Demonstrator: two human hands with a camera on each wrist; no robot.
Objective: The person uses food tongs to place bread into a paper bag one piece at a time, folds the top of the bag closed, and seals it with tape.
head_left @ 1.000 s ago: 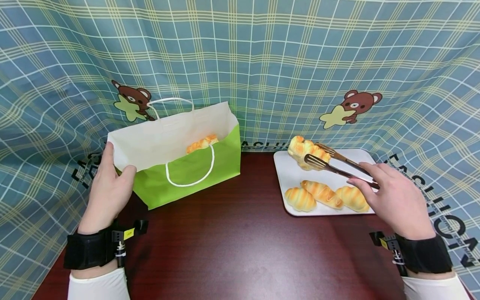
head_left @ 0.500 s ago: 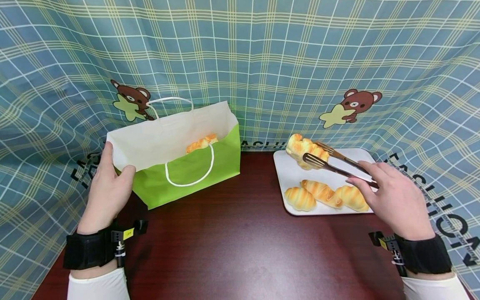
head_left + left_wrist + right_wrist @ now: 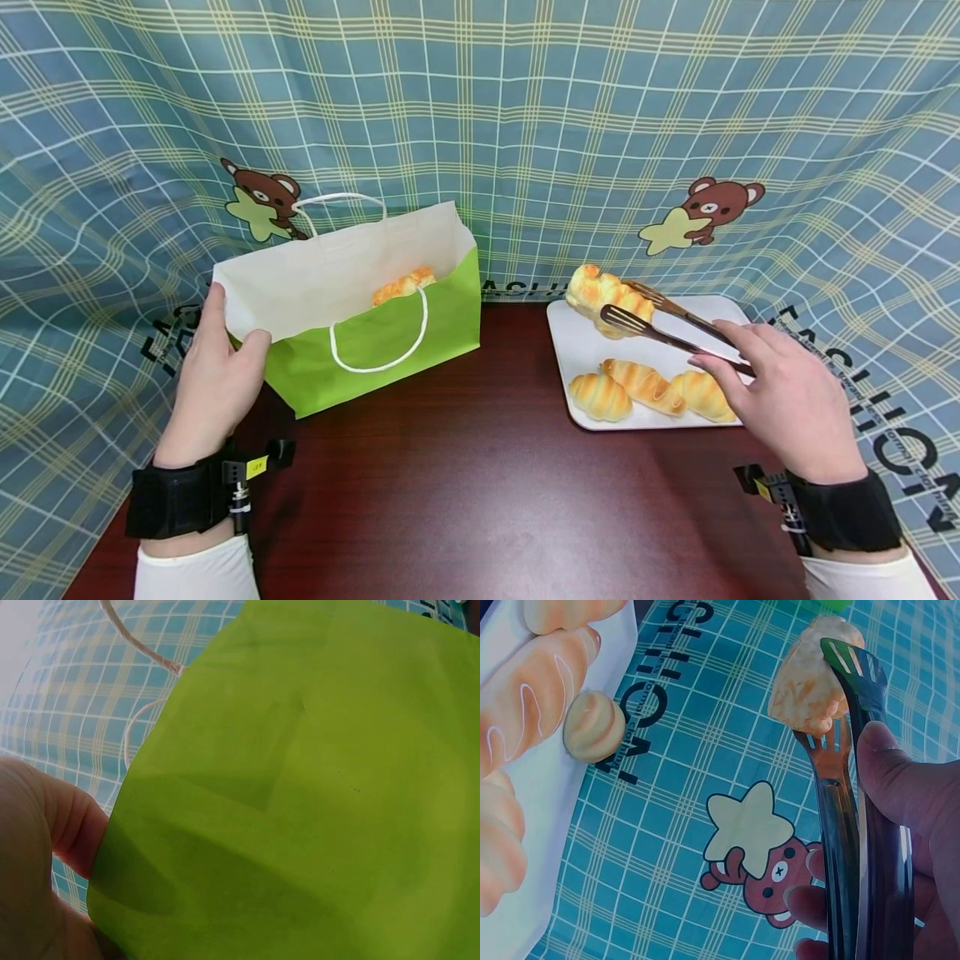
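A green paper bag [image 3: 375, 358] with a white inside and white cord handles stands at the left. My left hand [image 3: 217, 375] grips its left side at the rim, thumb at the near corner; the left wrist view shows the thumb [image 3: 79, 832] against the bag's edge. An orange-crusted bread piece [image 3: 405, 286] shows inside. My right hand [image 3: 787, 392] holds brown slotted tongs [image 3: 675, 337], which clasp a knobbly golden bread [image 3: 600, 292] over the tray's far left part. The right wrist view shows this bread [image 3: 810, 679] between the tong heads.
A white tray [image 3: 566, 354] at the right bears a small roll [image 3: 600, 398], a long bread with icing lines [image 3: 645, 387] and another roll [image 3: 705, 396]. A small round bun [image 3: 594, 726] shows in the right wrist view. A checked cloth [image 3: 525, 125] hangs behind the dark wooden table [image 3: 487, 500].
My right hand has moved slightly left and away from me, and the bread in the tongs has shifted up and left. My left hand and the bag have hardly moved.
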